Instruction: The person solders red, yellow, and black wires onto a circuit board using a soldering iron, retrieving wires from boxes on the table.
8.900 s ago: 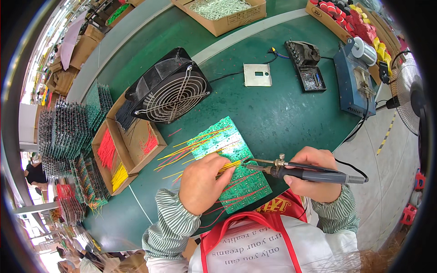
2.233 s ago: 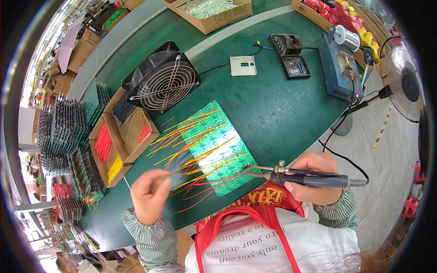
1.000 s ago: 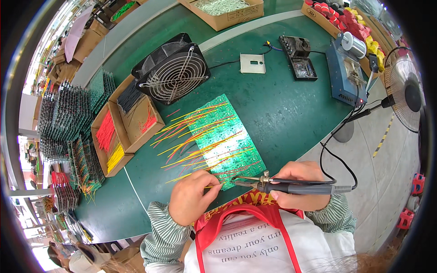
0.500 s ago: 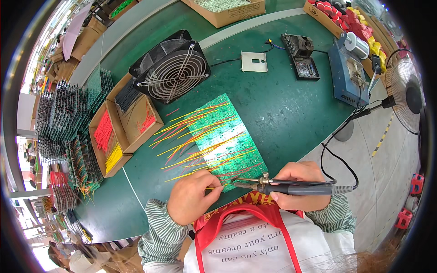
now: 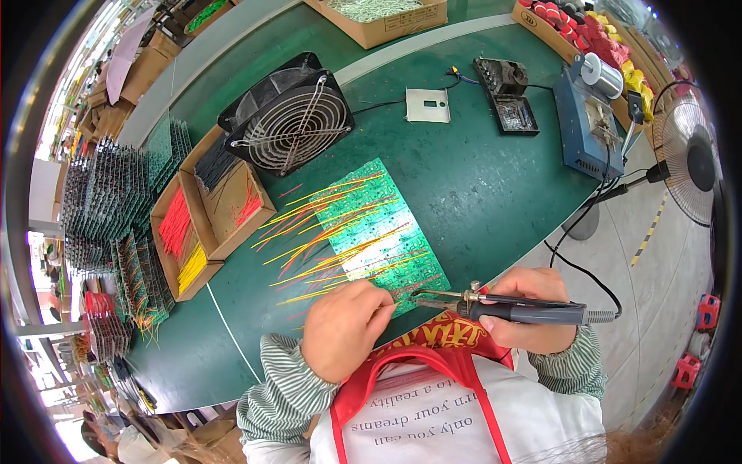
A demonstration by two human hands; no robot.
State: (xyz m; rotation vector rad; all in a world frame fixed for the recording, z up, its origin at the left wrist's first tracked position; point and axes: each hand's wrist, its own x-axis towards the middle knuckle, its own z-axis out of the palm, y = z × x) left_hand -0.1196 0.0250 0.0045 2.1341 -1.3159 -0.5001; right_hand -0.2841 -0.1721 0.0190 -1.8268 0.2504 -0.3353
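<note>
Green boards stacked in racks sit at your far left, then an open cardboard box with red and yellow wire bundles in its compartments. Behind it, a black square fan with a wire grille stands tilted on the green table.

Centre: green circuit board lies flat on the table, yellow and red wires sticking out of it toward your left. Your left hand rests at the board's near edge, fingers curled narrow, pinching what looks like a thin wire at the tips; too small to be sure.

Just right of it, the soldering iron lies level, tip pointing left at the board's near corner, close to your left fingertips. Your right hand is wrapped shut around its dark handle.

Further right and back: small grey plate, black tray-like holder, blue soldering station, cables running off the table edge. Pedestal fan on the floor at far right.
</note>
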